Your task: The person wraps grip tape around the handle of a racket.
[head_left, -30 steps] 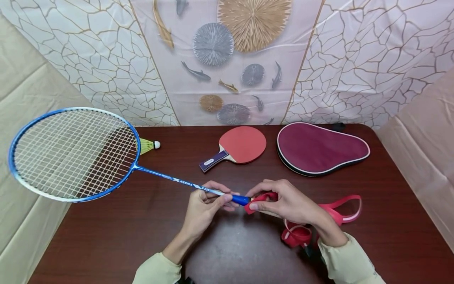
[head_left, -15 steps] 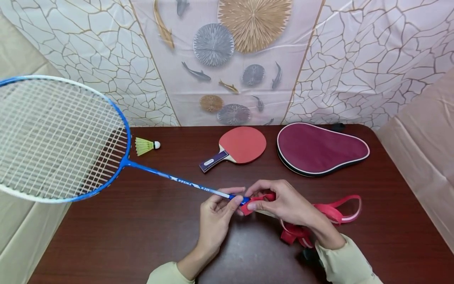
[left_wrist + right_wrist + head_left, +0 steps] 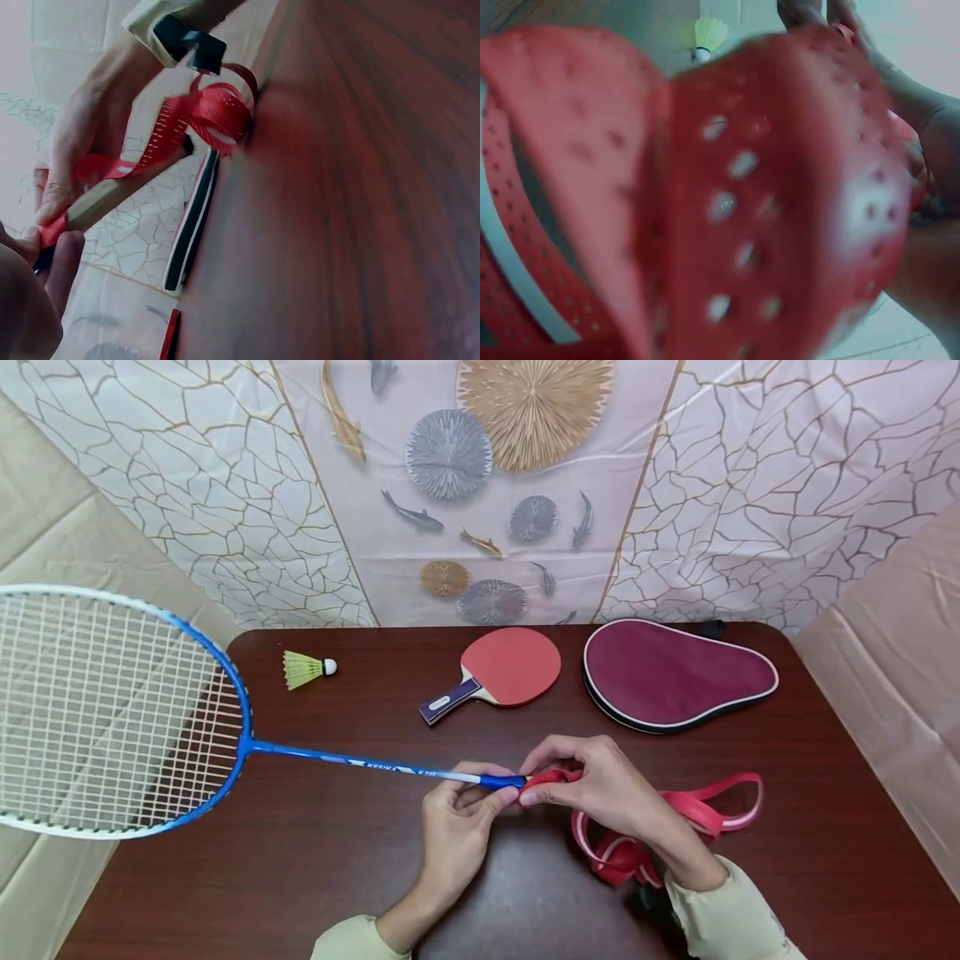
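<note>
My left hand (image 3: 456, 837) holds a blue and white badminton racket (image 3: 300, 752) at the blue cone above its handle, the strung head reaching left past the frame edge. Against the cone's lower end, my right hand (image 3: 615, 787) pinches the end of a red perforated grip tape (image 3: 553, 777). In the left wrist view the bare wooden handle (image 3: 105, 201) shows below the fingers, with a red band at its top. Loose coils of the tape (image 3: 217, 112) trail from there. Blurred tape (image 3: 735, 187) fills much of the right wrist view.
A yellow shuttlecock (image 3: 303, 669) lies at the back left of the dark wooden table (image 3: 247, 893). Behind the hands are a red table tennis bat (image 3: 513, 664) and a maroon bat case (image 3: 675, 672). A patterned cloth (image 3: 637, 568) hangs behind the table.
My left hand has shifted right, close to the right hand. The racket head has moved left, rising and then dropping, and no longer overlaps the shuttlecock. The loose tape coils have shifted slightly.
</note>
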Demonstrator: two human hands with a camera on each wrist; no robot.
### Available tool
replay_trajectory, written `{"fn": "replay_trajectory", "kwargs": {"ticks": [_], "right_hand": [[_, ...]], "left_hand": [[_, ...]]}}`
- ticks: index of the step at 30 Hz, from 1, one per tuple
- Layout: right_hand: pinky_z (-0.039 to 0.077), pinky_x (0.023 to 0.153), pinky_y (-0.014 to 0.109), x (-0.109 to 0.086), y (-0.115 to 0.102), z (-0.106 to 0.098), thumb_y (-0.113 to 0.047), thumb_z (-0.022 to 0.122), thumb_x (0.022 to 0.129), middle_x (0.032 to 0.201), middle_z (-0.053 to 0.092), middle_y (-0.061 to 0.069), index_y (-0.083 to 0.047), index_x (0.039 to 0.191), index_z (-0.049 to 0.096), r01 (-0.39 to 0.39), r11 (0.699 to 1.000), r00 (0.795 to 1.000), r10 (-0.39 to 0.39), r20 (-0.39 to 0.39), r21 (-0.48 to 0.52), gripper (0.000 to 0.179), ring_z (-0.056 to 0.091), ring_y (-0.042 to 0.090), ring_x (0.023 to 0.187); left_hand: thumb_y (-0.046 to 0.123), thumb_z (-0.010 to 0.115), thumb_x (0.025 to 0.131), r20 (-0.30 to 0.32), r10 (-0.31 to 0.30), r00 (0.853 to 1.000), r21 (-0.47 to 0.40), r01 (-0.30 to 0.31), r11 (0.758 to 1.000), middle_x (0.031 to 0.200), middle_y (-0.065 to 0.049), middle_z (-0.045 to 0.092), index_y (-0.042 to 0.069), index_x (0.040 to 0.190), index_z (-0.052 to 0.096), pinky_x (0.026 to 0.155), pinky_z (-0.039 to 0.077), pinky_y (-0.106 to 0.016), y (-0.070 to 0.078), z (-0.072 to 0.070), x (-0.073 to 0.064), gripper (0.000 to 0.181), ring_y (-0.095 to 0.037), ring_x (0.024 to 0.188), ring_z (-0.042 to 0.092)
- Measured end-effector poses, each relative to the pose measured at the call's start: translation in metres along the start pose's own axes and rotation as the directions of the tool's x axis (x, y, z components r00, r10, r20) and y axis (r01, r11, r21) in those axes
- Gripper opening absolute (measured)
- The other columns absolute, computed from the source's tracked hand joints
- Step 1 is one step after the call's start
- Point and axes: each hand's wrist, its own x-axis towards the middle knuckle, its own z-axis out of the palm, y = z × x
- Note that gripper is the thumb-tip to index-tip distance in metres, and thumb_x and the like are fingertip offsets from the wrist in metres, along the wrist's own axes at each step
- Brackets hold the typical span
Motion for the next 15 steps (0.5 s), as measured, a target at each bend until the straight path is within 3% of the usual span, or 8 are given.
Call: {"fn": "replay_trajectory", "kwargs": {"ticks": [6, 11, 15], "right_hand": [[0.04, 0.052, 0.021, 0.0, -0.006, -0.002, -0.039, 0.085, 0.072, 0.076, 0.064, -0.019, -0.03, 0.087, 0.07, 0.059, 0.981, 0.99, -0.081, -0.114, -0.186, 0.023, 0.052, 0.007, 0.062], [0.046, 0.059, 0.019, 0.0, -0.009, -0.011, -0.029, 0.085, 0.074, 0.081, 0.066, -0.017, -0.029, 0.085, 0.072, 0.13, 0.979, 0.979, -0.153, -0.138, -0.16, 0.017, 0.059, 0.006, 0.073], [0.047, 0.055, 0.021, 0.001, -0.006, -0.01, -0.027, 0.084, 0.078, 0.085, 0.064, -0.017, -0.031, 0.087, 0.071, 0.099, 0.983, 0.983, -0.121, -0.14, -0.154, 0.015, 0.057, 0.007, 0.078]], "left_hand": [[0.002, 0.073, 0.086, -0.043, 0.074, 0.996, 0.079, -0.071, 0.994, 0.1, -0.011, 0.071, 0.001, 0.106, 0.065, 0.078, 0.056, -0.039, -0.004, -0.003, -0.001, 0.022, -0.03, 0.091, 0.071], [0.001, 0.073, 0.086, -0.044, 0.086, 0.995, 0.069, -0.083, 0.994, 0.1, -0.014, 0.071, -0.001, 0.105, 0.064, 0.079, 0.056, -0.039, -0.004, -0.003, 0.0, 0.021, -0.031, 0.089, 0.071], [0.004, 0.073, 0.086, -0.036, 0.058, 0.998, 0.068, -0.055, 0.996, 0.1, -0.013, 0.071, 0.0, 0.106, 0.064, 0.08, 0.056, -0.038, -0.004, -0.002, -0.001, 0.021, -0.03, 0.09, 0.071]]}}
